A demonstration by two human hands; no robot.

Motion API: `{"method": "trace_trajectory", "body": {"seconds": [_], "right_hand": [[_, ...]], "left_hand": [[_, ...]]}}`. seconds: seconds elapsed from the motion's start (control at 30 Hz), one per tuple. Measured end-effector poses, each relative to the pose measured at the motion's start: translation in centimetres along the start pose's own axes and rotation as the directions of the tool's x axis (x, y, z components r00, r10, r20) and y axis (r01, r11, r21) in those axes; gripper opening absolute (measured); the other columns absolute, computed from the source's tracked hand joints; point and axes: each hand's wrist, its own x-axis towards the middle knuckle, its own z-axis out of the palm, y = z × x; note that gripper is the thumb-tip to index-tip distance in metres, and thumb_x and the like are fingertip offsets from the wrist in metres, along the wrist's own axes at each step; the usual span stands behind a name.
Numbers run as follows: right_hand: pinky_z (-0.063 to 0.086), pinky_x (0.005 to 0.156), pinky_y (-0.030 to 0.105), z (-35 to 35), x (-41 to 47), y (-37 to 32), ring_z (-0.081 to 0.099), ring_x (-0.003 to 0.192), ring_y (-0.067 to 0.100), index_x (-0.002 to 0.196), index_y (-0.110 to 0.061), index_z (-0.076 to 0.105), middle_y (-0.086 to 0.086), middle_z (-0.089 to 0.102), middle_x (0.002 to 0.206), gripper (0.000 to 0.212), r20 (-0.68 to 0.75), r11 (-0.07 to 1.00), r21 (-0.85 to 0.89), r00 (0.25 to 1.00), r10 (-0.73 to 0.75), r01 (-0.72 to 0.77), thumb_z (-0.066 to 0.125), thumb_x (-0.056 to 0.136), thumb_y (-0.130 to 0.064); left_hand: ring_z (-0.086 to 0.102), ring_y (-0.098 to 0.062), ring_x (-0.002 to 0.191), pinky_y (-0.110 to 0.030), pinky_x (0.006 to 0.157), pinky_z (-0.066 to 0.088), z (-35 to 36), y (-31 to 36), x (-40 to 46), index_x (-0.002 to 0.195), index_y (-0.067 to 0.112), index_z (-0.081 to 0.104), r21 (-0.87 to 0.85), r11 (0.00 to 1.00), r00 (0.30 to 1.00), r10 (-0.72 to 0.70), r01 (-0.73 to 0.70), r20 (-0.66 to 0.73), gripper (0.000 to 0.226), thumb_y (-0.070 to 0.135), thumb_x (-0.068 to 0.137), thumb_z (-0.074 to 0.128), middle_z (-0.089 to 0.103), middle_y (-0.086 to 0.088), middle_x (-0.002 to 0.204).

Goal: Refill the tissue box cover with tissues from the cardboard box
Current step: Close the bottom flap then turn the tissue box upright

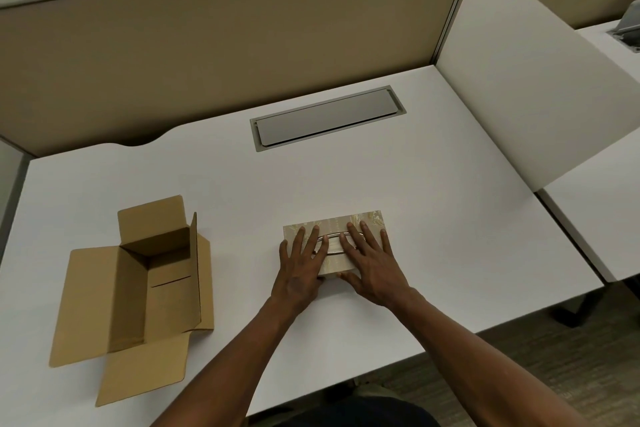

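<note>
With the left hand point(300, 267) and right hand point(372, 267) spread flat, gripping nothing, atop the tissue box cover point(367, 220), it looks stiff and light, best lifted by its short ends.

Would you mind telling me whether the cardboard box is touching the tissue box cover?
Apart. The head view shows bare white desk between the cardboard box and the tissue box cover, plainly separating them.
</note>
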Motion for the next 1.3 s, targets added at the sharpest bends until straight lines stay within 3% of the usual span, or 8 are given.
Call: {"method": "trace_trajectory", "body": {"seconds": [0.43, 0.63, 0.77, 0.97, 1.13, 1.3], "right_hand": [[-0.01, 0.127, 0.055, 0.1, -0.1, 0.1, -0.008, 0.16, 0.031, 0.164, -0.022, 0.025, 0.006, -0.001, 0.174, 0.078, -0.057, 0.997, 0.072, 0.998, -0.016, 0.02, 0.039, 0.101, -0.065], [-0.01, 0.127, 0.054, 0.3, 0.0, 0.2, -0.005, 0.161, 0.029, 0.157, -0.021, 0.043, 0.005, 0.005, 0.174, 0.073, -0.083, 0.993, 0.121, 0.997, -0.005, 0.015, 0.044, 0.099, -0.066], [-0.007, 0.127, 0.056, 0.6, 0.0, 0.2, -0.001, 0.161, 0.029, 0.152, -0.02, 0.05, 0.005, 0.01, 0.174, 0.071, -0.119, 0.989, 0.149, 0.993, -0.004, 0.022, 0.049, 0.097, -0.065], [0.001, 0.128, 0.058, 0.8, -0.1, 0.2, 0.004, 0.161, 0.027, 0.161, -0.02, 0.035, 0.004, 0.016, 0.173, 0.085, -0.169, 0.979, 0.203, 0.985, 0.01, 0.025, 0.047, 0.094, -0.07], [0.001, 0.129, 0.052, 1.0, -0.2, 0.0, 0.005, 0.161, 0.022, 0.165, -0.018, 0.02, 0.005, 0.011, 0.173, 0.1, -0.2, 0.969, 0.247, 0.979, 0.05, 0.001, 0.045, 0.09, -0.08], [0.0, 0.13, 0.052, 1.0, -0.5, -0.1, -0.002, 0.161, 0.024, 0.165, -0.012, 0.011, 0.007, 0.003, 0.174, 0.104, -0.166, 0.986, 0.163, 0.985, 0.052, -0.024, 0.025, 0.091, -0.084]], "left_hand": [[-0.013, -0.033, 0.158, -0.058, 0.126, -0.003, -0.1, 0.0, -0.1, 0.164, 0.03, 0.011, 0.001, 1.0, 1.0, 0.005, -0.005, 0.003, 0.081, 0.04, 0.099, 0.057, -0.011, -0.005, 0.172], [-0.009, -0.032, 0.159, -0.058, 0.126, 0.0, -0.1, 0.2, 0.0, 0.159, 0.031, 0.03, -0.045, 0.999, 1.0, -0.004, 0.004, -0.012, 0.074, 0.034, 0.094, 0.065, -0.006, -0.004, 0.173], [-0.01, -0.031, 0.159, -0.058, 0.126, 0.0, 0.0, 0.2, -0.2, 0.158, 0.032, 0.032, -0.065, 0.998, 1.0, -0.008, 0.006, -0.025, 0.073, 0.034, 0.094, 0.066, -0.006, -0.003, 0.173], [-0.012, -0.029, 0.159, -0.055, 0.126, -0.003, 0.1, -0.2, -0.4, 0.163, 0.034, 0.002, -0.061, 0.998, 0.999, 0.012, -0.014, -0.033, 0.088, 0.039, 0.097, 0.06, -0.01, -0.002, 0.172], [-0.002, -0.029, 0.16, -0.055, 0.127, 0.002, 0.3, -0.2, -0.7, 0.163, 0.028, 0.01, -0.116, 0.993, 0.993, 0.018, -0.032, -0.118, 0.083, 0.056, 0.097, 0.049, 0.001, -0.002, 0.172], [-0.01, -0.029, 0.159, -0.053, 0.129, 0.001, 1.2, -0.5, -0.5, 0.164, 0.017, 0.003, -0.044, 0.997, 0.992, 0.056, -0.061, -0.112, 0.085, 0.06, 0.101, 0.04, -0.009, -0.005, 0.171]]}}
